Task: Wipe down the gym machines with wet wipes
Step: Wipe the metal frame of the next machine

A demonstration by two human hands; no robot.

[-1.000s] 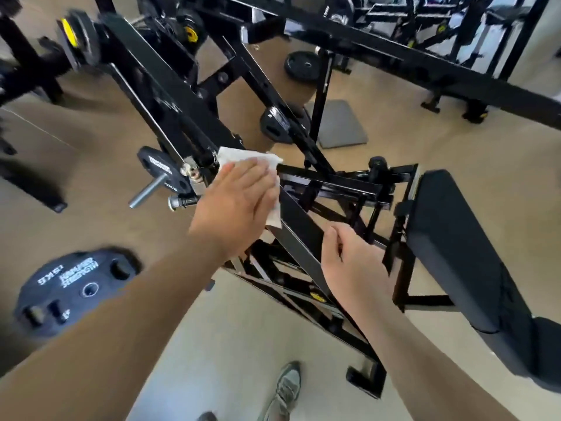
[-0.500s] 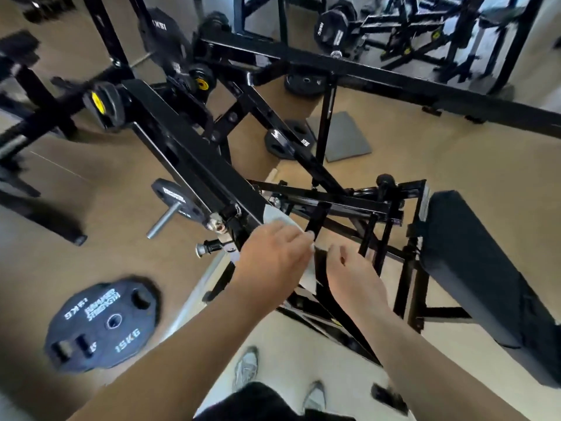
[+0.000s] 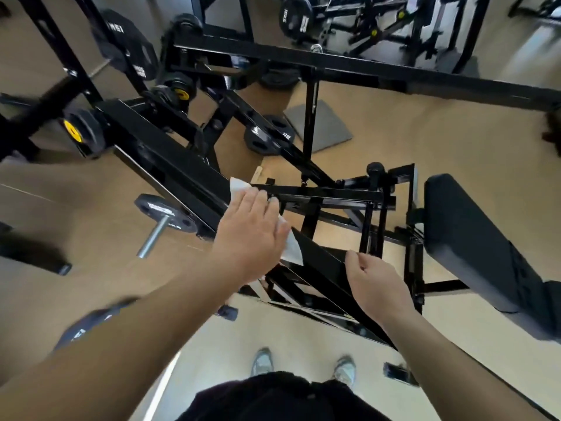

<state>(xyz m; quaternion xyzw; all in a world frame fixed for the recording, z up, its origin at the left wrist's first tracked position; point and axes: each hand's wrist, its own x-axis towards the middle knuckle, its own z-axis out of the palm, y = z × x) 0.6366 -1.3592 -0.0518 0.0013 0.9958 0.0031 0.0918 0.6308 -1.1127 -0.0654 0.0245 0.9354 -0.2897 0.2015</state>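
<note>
The left hand (image 3: 252, 235) lies flat, fingers straight and together, pressing a white wipe (image 3: 293, 250) against a black sloping bar (image 3: 321, 259) of the machine (image 3: 334, 196). The wipe shows at two places, a corner beyond the fingertips and a wider flap to the right of the palm. The rest is under the hand.

Nearer and to the right on the same bar is the right hand (image 3: 376, 284). Its fingers are loosely curled and the thumb tip touches the bar's edge. I cannot tell whether it truly grips the bar or only rests there.

The bar runs from far left down to near right, crossing over a frame of thinner black tubes. To the right of that frame stands a black padded bench (image 3: 473, 247). To the left of the bar a small weight plate (image 3: 164, 211) sits on a steel peg (image 3: 152, 237) that sticks out toward the near side. Farther left along the bar is a black roller with a yellow centre (image 3: 81, 131). A grey mat (image 3: 318, 129) lies on the tan floor (image 3: 440, 141) beyond the machine. Near the bottom edge, two grey shoes (image 3: 262, 361) stand on the floor.
</note>
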